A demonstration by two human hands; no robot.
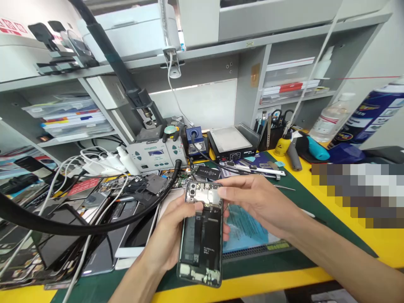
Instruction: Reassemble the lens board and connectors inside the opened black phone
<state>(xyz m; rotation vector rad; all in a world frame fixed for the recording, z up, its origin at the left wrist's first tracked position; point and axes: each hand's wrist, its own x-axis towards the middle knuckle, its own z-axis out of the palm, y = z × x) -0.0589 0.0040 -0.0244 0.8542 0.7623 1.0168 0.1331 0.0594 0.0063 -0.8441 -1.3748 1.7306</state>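
Note:
My left hand [173,227] is wrapped round a smartphone [202,240] whose back cover is off, its thumb lying on the inside near the top. The phone is tilted toward me, showing a black battery [212,237], a silvery shield plate [205,195] and a camera module [192,189] at the upper left. My right hand [249,198] is at the phone's upper right corner, thumb and forefinger closed on that edge. Behind the phone lies a blue pad [243,227] on the green mat [261,273].
Piled phones and screens [59,235] fill the left side. A thick black hose [110,229] arcs across them from a hot-air station [156,153]. A heating plate [232,141], a yellow bottle [283,145] and tweezers [284,187] stand or lie behind. A blue spray can [372,111] is at right.

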